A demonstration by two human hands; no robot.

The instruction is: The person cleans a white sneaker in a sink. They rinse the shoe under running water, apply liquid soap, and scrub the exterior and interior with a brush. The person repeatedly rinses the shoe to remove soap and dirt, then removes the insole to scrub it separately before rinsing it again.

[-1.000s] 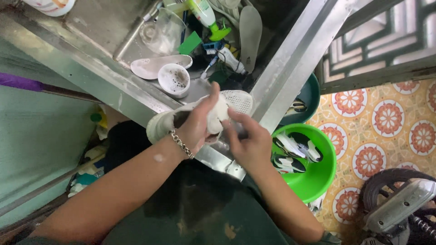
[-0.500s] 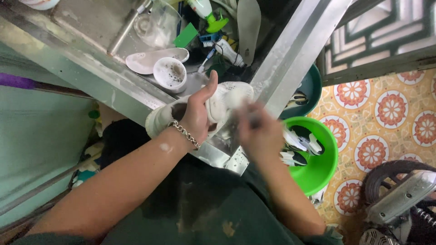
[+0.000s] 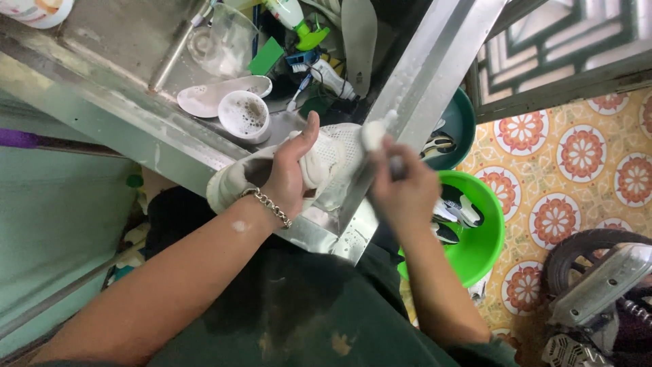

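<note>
A steel sink (image 3: 109, 102) is running across the upper left, its wet rim (image 3: 421, 88) slanting down toward the person's body, and a floor of orange flower tiles (image 3: 577, 170) is showing on the right beneath a patterned window grille (image 3: 564, 41). Inside the sink a small white bowl (image 3: 244, 115) with suds is sitting against a shallow white dish (image 3: 204, 98), a clear glass jug (image 3: 224, 41) is standing behind them, and a green sponge (image 3: 266, 56), a spray bottle (image 3: 292, 17) and a brush (image 3: 305, 68) are lying further back. On the floor a bright green basin (image 3: 485, 238) is holding dark and white shoes, and a darker green basin (image 3: 465, 122) is sitting just behind it; part of a motorbike (image 3: 598, 278) is showing at the lower right. The left hand (image 3: 288, 173), with a chain bracelet (image 3: 272, 207) on its wrist, is gripping a white shoe (image 3: 326, 160) around its middle, thumb pointing up, and is holding it over the corner of the sink rim. The right hand (image 3: 404, 187) is closing around a small brush with a foamy white head (image 3: 373, 132), which is pressing at the toe end of the shoe; this hand is blurred, so the finger positions are hard to read. The shoe is lying between the two hands, just above the person's dark green apron (image 3: 292, 319).
</note>
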